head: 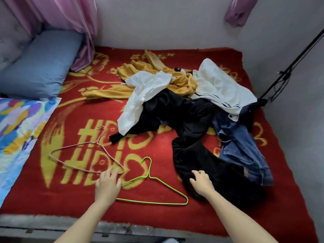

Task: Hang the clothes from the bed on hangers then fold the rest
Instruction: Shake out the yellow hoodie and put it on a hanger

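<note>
- While both bare arms reach out over the bed (70, 199), the left hand (107, 184) lies flat with its fingers nearly straight, its grip open and holding nothing.
- Its fingertips sit at the near corner of the pink hanger (97, 142), which lies flat on the red and yellow blanket; whether they touch the wire, I cannot tell.
- Just right of that hand lies the green hanger (148, 176), flat too, hook pointing toward the wall, with one shoulder end hidden under the palm.
- Over on the other side, the right hand (201, 182) rests on the near end of the black garment (201, 155), fingers spread and only lightly bent, the grip loose with no cloth gathered in it.
- That black garment runs back into the heap in the middle of the bed, with blue jeans (240, 148) beside it on the right.
- Farther back, a white shirt (140, 95) drapes over the black cloth, a white garment with dark stripes (219, 85) lies to its right, and a mustard garment (149, 67) spreads behind them.
- At the bed's left end sit a blue pillow (40, 67) and a bright patterned cover (17, 123).
- Behind the pillow hangs a pink curtain (70, 18).
</note>
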`<action>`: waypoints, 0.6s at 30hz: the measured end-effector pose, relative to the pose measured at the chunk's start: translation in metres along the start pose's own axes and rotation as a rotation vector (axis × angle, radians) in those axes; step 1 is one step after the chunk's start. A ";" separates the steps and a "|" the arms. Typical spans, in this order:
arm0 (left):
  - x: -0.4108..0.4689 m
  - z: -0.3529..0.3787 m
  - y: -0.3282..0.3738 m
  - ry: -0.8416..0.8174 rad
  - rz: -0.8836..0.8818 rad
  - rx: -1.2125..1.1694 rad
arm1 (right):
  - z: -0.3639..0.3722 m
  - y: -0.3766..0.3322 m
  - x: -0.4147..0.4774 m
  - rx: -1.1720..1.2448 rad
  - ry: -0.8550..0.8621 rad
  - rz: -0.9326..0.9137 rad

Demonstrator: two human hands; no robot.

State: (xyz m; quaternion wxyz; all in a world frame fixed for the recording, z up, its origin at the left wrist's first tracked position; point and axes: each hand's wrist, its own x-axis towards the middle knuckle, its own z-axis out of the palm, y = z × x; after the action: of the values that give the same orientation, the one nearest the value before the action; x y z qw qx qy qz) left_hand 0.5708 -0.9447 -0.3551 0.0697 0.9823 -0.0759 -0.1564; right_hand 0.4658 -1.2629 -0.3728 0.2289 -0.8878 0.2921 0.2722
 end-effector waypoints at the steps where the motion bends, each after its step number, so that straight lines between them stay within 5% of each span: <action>1: 0.005 0.000 0.007 -0.006 0.003 -0.005 | -0.005 0.003 0.006 0.011 0.009 0.008; 18: 0.116 -0.107 0.040 0.229 0.248 -0.209 | -0.097 -0.060 0.020 0.051 0.276 -0.002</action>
State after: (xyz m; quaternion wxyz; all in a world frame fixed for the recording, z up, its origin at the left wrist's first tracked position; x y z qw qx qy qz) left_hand 0.7085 -0.9912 -0.2826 0.1982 0.9642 -0.1713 -0.0411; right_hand 0.5518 -1.2823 -0.2976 0.2091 -0.9111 0.3266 0.1396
